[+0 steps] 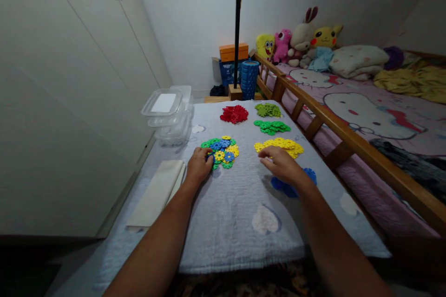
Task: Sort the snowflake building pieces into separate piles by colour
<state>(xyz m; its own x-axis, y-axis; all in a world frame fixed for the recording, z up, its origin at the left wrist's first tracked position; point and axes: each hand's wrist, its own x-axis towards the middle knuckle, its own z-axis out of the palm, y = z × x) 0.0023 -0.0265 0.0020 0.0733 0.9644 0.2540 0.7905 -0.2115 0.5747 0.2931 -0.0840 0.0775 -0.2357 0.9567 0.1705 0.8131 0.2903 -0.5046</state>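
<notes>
My left hand (200,163) lies at the left edge of a mixed pile of plastic flower-shaped interlocking discs (223,151) in green, blue and yellow. Its thumb and forefinger are bent but apart, and a blue disc shows close by the fingertips. Over the near edge of the yellow disc pile (284,145) hovers my right hand (278,162), fingers loosely curved with a gap by the thumb and nothing visible in them. Partly hidden under my right wrist is a blue disc pile (284,187).
Farther back sit a red pile (234,114), a light green pile (268,110) and a green pile (272,127). Stacked clear plastic boxes (170,116) and a folded cream cloth (158,192) are on the left. A wooden bed rail (334,141) borders the table's right side.
</notes>
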